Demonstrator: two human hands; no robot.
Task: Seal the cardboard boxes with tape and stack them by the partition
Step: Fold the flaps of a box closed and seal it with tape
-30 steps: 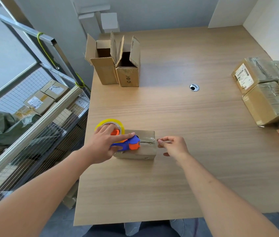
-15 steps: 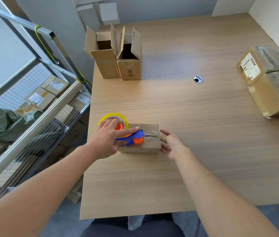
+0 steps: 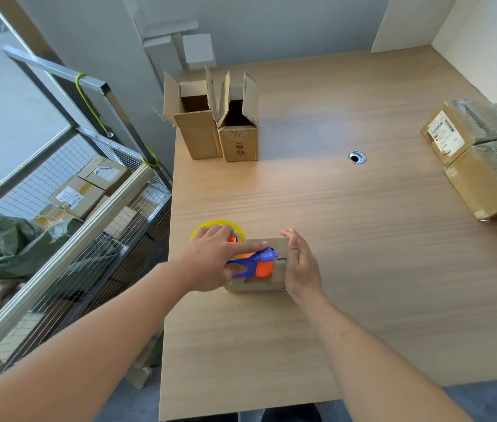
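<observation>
My left hand (image 3: 210,263) grips the tape dispenser (image 3: 253,263) on top of the small box (image 3: 280,248), which sits near the bench (image 3: 363,269) left edge; my right hand (image 3: 300,263) lies flat, fingers straight, against its right end. I judge the tape could wrinkle or tear short if the box slides. Half a second ago the right hand was reaching; now it presses the end.

Three boxes (image 3: 257,266), two open (image 3: 216,117).
</observation>
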